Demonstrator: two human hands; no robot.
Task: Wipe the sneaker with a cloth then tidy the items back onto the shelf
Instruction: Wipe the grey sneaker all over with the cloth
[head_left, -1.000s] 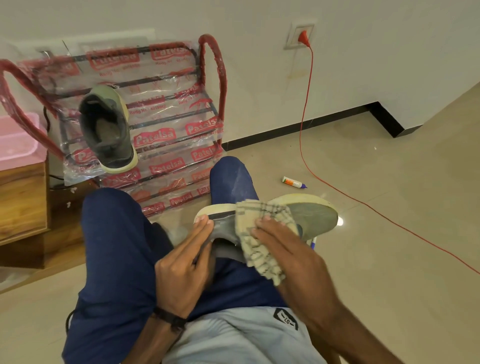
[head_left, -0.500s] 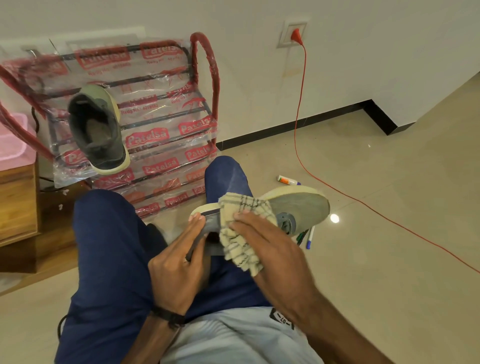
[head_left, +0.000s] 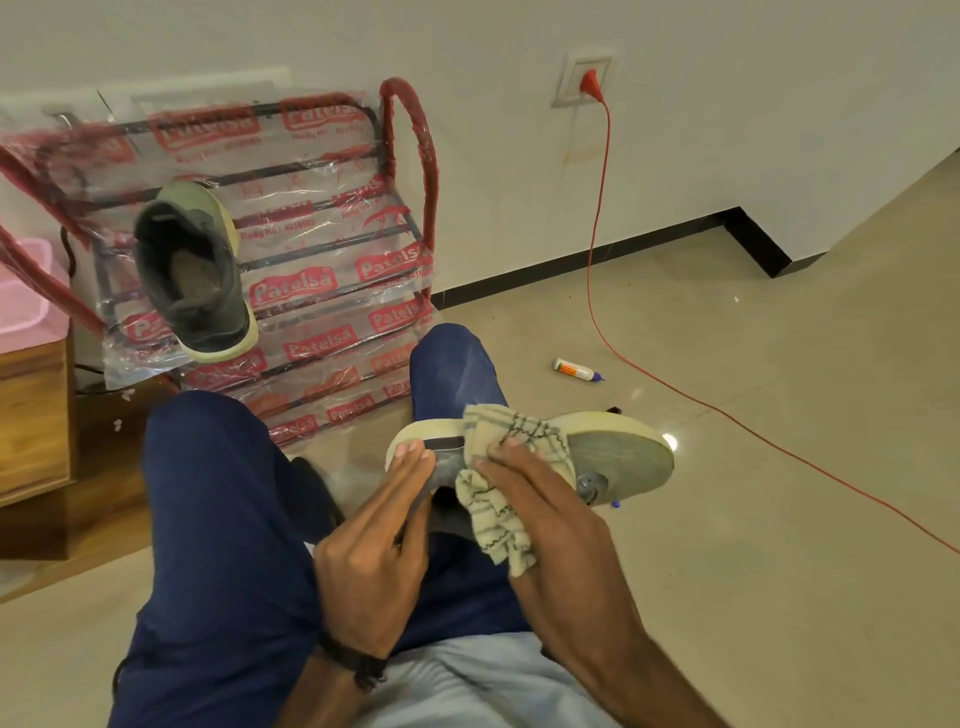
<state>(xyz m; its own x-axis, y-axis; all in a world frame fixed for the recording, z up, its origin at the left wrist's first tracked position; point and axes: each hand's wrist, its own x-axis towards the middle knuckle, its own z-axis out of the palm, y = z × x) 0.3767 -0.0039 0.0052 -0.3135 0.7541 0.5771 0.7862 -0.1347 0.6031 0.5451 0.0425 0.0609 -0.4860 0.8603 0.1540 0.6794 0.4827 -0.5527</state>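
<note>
Setting: glossy beige tiled floor (head_left: 727, 571) against a white wall with a black skirting; a seated person's knees in dark blue trousers fill the foreground.

Item 1: grey-green suede sneaker with cream rubber sole (head_left: 618, 457), held on its side above the lap, sole edge uppermost, toe pointing right.

Item 2: cream checked cloth with dark stripes (head_left: 498, 499), draped over the middle of the sneaker, a loose end hanging toward the lap.

Left hand (head_left: 384, 540): fingers are curled round the heel end, with fingertips on the sole rim; the shoe is steadied by it.

Right hand (head_left: 540, 499): the cloth is pinched and pressed against the shoe's side by bent fingers.

Item 3: red metal shoe shelf wrapped in printed clear plastic (head_left: 332, 270), standing by the wall well apart from the held shoe; a matching grey-green sneaker (head_left: 192, 275) is lodged on it.

Item 4: small white glue bottle with purple tip (head_left: 574, 368) and a red cable (head_left: 597, 234), lying on the floor.

Step judged: the wiping is in hand; nothing is yet tidied.

Next move judged: the cloth is to be drawn toward the uncovered toe while the heel is kept firmly braced.
</note>
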